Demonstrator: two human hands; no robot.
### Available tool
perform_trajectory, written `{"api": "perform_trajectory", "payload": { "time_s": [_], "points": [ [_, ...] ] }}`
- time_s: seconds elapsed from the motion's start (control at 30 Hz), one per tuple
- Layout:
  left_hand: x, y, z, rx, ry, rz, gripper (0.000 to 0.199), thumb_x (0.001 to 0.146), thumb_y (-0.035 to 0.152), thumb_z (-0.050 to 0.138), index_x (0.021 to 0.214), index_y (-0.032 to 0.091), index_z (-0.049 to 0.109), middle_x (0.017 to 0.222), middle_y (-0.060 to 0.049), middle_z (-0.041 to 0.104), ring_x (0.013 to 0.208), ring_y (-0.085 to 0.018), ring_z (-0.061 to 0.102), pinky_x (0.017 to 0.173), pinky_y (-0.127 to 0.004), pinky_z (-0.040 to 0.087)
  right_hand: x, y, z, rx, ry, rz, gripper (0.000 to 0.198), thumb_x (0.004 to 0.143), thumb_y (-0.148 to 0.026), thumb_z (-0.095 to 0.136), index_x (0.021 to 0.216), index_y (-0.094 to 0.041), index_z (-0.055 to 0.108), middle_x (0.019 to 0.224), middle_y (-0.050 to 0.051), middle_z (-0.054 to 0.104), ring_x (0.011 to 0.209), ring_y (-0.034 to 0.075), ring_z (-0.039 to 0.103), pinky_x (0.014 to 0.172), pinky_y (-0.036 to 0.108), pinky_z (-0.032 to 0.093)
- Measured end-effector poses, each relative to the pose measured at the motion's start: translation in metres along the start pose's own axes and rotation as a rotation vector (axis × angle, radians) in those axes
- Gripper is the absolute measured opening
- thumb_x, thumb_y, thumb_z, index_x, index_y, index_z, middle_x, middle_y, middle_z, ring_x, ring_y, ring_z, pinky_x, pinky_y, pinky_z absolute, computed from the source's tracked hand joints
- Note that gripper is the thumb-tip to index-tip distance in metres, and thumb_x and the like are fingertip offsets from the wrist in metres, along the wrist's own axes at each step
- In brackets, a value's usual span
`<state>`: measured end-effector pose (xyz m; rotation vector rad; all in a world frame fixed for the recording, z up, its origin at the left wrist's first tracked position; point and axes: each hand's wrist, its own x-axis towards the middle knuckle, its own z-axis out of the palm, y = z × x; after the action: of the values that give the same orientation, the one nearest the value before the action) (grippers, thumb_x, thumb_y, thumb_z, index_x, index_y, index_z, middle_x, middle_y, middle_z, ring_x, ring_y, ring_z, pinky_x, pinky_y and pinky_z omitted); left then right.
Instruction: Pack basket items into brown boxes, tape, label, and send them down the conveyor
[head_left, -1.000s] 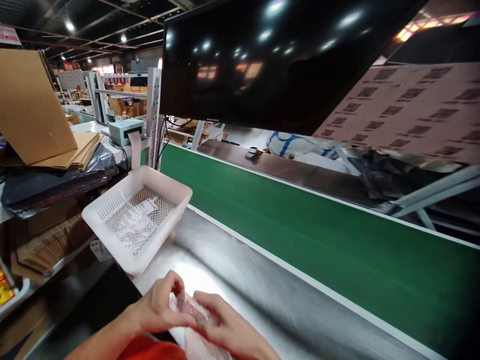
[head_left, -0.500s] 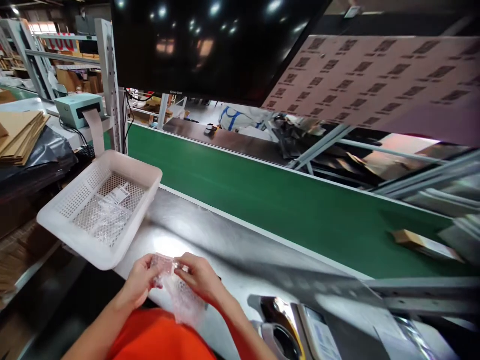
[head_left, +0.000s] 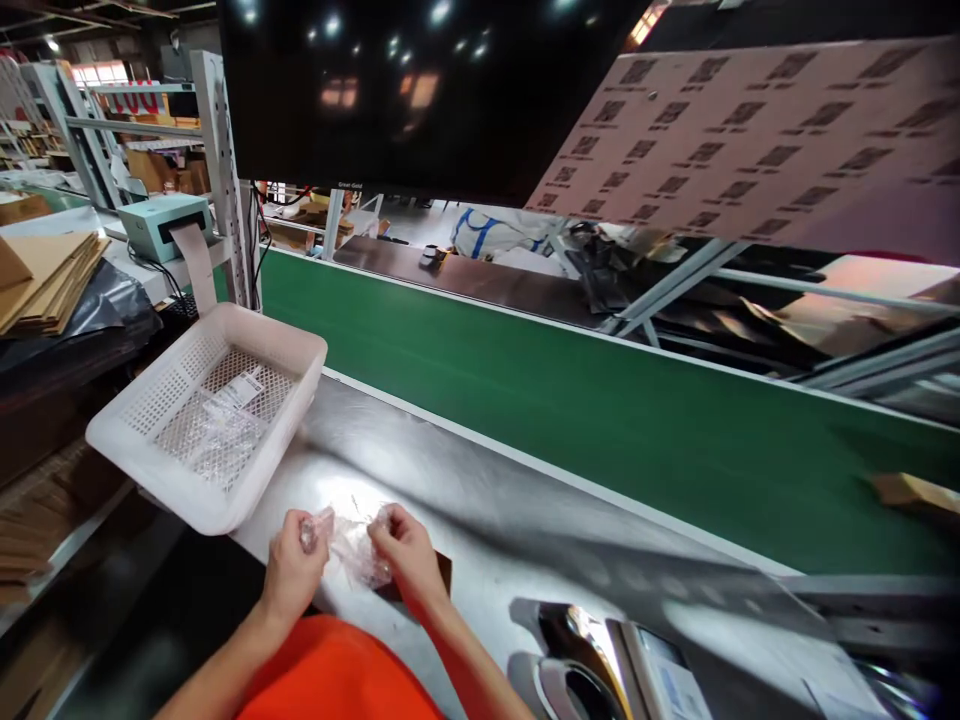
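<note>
I find left hand [head_left: 292,562] and right hand [head_left: 409,556] farther apart, both pinched tight on clear plastic wrapping [head_left: 352,548] spread between.

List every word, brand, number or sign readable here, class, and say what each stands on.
"Great Gold": lower edge of the black monitor.
Perhaps "100": red sign in the left background, not clear.
Too small or blurred to read: captions on the sheet of printed codes; the shipping label in the white plastic basket; the mark on the printer.
</note>
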<state>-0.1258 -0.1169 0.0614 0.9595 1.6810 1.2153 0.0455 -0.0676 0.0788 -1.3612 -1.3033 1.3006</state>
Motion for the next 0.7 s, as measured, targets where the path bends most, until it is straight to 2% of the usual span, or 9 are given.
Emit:
{"api": "perform_trajectory", "payload": {
  "time_s": [0.13, 0.27, 0.33, 0.4, 0.47, 0.53, 0.57, 0.63, 0.7],
  "points": [
    [-0.010, 0.000, 0.008, -0.341, -0.161, -0.051, 0.038, 0.076, 0.042, 0.079, 0.106, 0.019, 0.073, 0.091, -0.009, 0.080, 0.083, -0.025, 0.074, 0.075, -0.033, 0.058, -0.023, -0.020, 0.035, -0.266, -0.223, -0.336, 0.012, 0.083, -0.034, 0.067, 0.080, -0.023, 0.067, 0.076, 0.002, 0.066, 0.070, 0.019, 0.058, 0.066, 0.033, 0.048],
    [-0.018, -0.006, -0.002, -0.737, -0.221, -0.263, 0.058, 0.063, 0.038, 0.088, 0.116, 0.017, 0.076, 0.107, -0.012, 0.081, 0.097, -0.029, 0.075, 0.087, -0.039, 0.061, -0.036, -0.041, 0.033, -0.374, -0.483, -0.544, 0.027, 0.102, -0.035, 0.051, 0.100, -0.026, 0.076, 0.097, 0.006, 0.077, 0.091, 0.024, 0.067, 0.085, 0.039, 0.054],
    [-0.020, -0.009, -0.010, -0.738, -0.166, -0.287, 0.065, 0.060, 0.039, 0.093, 0.118, 0.017, 0.077, 0.111, -0.013, 0.080, 0.101, -0.030, 0.075, 0.091, -0.040, 0.060, -0.038, -0.043, 0.021, -0.348, -0.641, -0.559, 0.032, 0.106, -0.032, 0.046, 0.105, -0.028, 0.077, 0.102, 0.005, 0.079, 0.096, 0.024, 0.070, 0.091, 0.038, 0.055],
    [-0.021, -0.008, -0.015, -0.638, -0.079, -0.225, 0.059, 0.065, 0.048, 0.094, 0.113, 0.017, 0.079, 0.111, -0.014, 0.080, 0.105, -0.031, 0.074, 0.094, -0.040, 0.060, -0.037, -0.038, 0.009, -0.272, -0.706, -0.564, 0.030, 0.105, -0.033, 0.050, 0.107, -0.029, 0.079, 0.101, 0.004, 0.081, 0.096, 0.024, 0.073, 0.091, 0.036, 0.058],
    [-0.022, -0.002, -0.018, -0.525, -0.046, -0.137, 0.055, 0.072, 0.057, 0.089, 0.108, 0.017, 0.081, 0.108, -0.014, 0.080, 0.103, -0.031, 0.073, 0.093, -0.040, 0.060, -0.034, -0.029, -0.001, -0.177, -0.535, -0.547, 0.025, 0.100, -0.038, 0.059, 0.106, -0.029, 0.081, 0.098, 0.006, 0.082, 0.092, 0.025, 0.076, 0.086, 0.036, 0.061],
    [-0.023, 0.006, -0.016, -0.441, -0.072, -0.060, 0.054, 0.079, 0.062, 0.082, 0.107, 0.017, 0.081, 0.102, -0.014, 0.080, 0.095, -0.029, 0.072, 0.087, -0.038, 0.059, -0.028, -0.021, -0.004, -0.111, -0.264, -0.433, 0.026, 0.091, -0.044, 0.071, 0.109, -0.028, 0.082, 0.105, 0.009, 0.082, 0.095, 0.028, 0.077, 0.084, 0.038, 0.064],
    [-0.025, 0.011, -0.014, -0.398, -0.095, -0.008, 0.052, 0.081, 0.063, 0.080, 0.107, 0.017, 0.082, 0.100, -0.013, 0.079, 0.093, -0.028, 0.071, 0.084, -0.037, 0.059, -0.026, -0.018, -0.002, -0.087, -0.198, -0.350, 0.034, 0.084, -0.047, 0.078, 0.112, -0.027, 0.081, 0.111, 0.011, 0.081, 0.099, 0.030, 0.077, 0.085, 0.040, 0.065],
    [-0.028, 0.018, -0.010, -0.293, -0.132, 0.105, 0.049, 0.087, 0.064, 0.073, 0.100, 0.018, 0.083, 0.096, -0.013, 0.076, 0.089, -0.026, 0.069, 0.080, -0.035, 0.057, -0.023, -0.012, 0.005, -0.012, -0.250, -0.179, 0.052, 0.073, -0.053, 0.086, 0.115, -0.024, 0.080, 0.116, 0.014, 0.080, 0.102, 0.034, 0.076, 0.088, 0.044, 0.065],
    [-0.030, 0.024, -0.009, -0.166, -0.164, 0.202, 0.050, 0.089, 0.066, 0.069, 0.095, 0.019, 0.084, 0.094, -0.014, 0.075, 0.086, -0.026, 0.067, 0.079, -0.036, 0.057, -0.022, -0.006, 0.013, 0.111, -0.334, -0.044, 0.054, 0.070, -0.060, 0.086, 0.107, -0.021, 0.082, 0.104, 0.014, 0.082, 0.095, 0.035, 0.077, 0.086, 0.045, 0.064]
  ]
}}
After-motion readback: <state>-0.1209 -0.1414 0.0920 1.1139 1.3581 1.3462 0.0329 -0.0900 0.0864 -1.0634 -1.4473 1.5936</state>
